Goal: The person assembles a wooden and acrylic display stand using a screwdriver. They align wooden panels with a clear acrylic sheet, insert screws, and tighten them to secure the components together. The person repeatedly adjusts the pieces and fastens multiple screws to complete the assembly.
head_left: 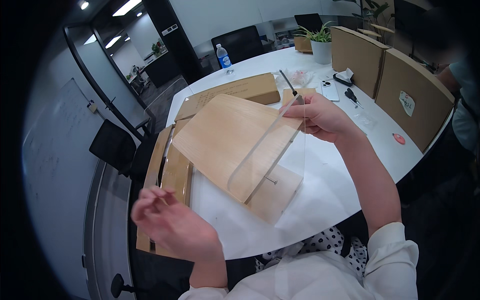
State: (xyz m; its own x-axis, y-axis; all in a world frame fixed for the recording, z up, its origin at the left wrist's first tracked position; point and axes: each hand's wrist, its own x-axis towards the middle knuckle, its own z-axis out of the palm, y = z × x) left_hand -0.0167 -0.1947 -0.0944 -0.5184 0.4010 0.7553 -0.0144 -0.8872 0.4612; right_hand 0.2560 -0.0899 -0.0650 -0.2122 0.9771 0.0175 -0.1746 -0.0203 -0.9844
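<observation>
Head view: closest is the left grip (172,220), kinda blurry, fingers loosely curled with a wide gap, and nothing I can see in it. It's up over the near left edge of the white surface (325,195), by some cardboard packaging (176,167).

A screw (272,181) pokes out rightward by the near right edge of the wooden board (215,135). That board is tilted above the middle of the surface; its long axis looks like far left to near right, but the slant makes it hard to be sure. A clear strip (260,148) slants across it.

Right grip (325,117) is closed on the board's far right corner, with a dark-shafted tool (288,82) at the fingers, pointing up and left.

Further back: white phone (329,91), long carton (240,90), then water bottle (224,59) and potted plant (321,50).
</observation>
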